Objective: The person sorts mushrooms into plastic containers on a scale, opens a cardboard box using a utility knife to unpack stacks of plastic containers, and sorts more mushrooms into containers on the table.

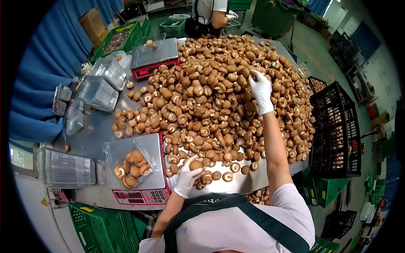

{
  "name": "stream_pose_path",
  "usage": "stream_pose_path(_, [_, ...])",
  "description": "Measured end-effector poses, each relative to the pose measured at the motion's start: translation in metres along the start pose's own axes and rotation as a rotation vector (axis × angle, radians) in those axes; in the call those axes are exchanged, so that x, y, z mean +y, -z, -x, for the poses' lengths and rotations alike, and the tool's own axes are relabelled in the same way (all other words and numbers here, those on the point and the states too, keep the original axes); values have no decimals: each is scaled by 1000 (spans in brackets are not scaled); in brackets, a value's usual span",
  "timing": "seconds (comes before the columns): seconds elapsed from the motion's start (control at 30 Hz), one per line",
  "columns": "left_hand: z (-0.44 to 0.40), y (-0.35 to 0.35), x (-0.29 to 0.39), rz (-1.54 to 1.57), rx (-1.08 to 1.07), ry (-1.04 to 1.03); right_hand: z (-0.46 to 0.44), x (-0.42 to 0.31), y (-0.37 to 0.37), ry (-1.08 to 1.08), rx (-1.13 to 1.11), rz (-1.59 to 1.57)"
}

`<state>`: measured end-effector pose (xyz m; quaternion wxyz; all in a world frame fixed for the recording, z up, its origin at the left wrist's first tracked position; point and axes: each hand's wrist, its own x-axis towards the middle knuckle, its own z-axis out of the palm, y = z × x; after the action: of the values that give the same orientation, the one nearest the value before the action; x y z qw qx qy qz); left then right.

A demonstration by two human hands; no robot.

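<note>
Brown mushrooms [211,101] lie in a large heap on the metal table [95,137]. My left hand [187,179], in a white glove, is at the heap's near edge with its fingers closed round a mushroom [195,165]. Farther out, my right hand [261,89], also gloved, reaches over the heap's right part. Its thumb and fingers curve at the mushrooms there; whether one is between them is unclear. To the left of my left hand, a clear plastic tray [145,154] with several mushrooms [131,168] rests on the red scale [159,185].
A second scale [156,57] stands at the back left, near stacked clear trays [99,92]. More trays [67,168] are at the left edge. Black crates [335,130] stand right, green crates [101,227] below left. A co-worker [209,17] is across the table.
</note>
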<state>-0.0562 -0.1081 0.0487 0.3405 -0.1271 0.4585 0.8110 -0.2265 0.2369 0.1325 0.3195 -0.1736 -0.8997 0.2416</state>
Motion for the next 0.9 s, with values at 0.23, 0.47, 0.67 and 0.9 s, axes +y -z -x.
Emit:
stream_pose_path(0.23, [-5,13,-3,49,-23,0,-63,39,-20,308,23,82])
stream_pose_path(0.47, [-22,34,-16,225,-117,9,-96,14,-29,43,-485,90])
stream_pose_path(0.67, [-18,20,-2,225,-88,2,-92,-5,-39,89,-635,372])
stream_pose_path(0.9, [-14,18,-5,187,-91,9,-95,-14,-12,35,-809,321])
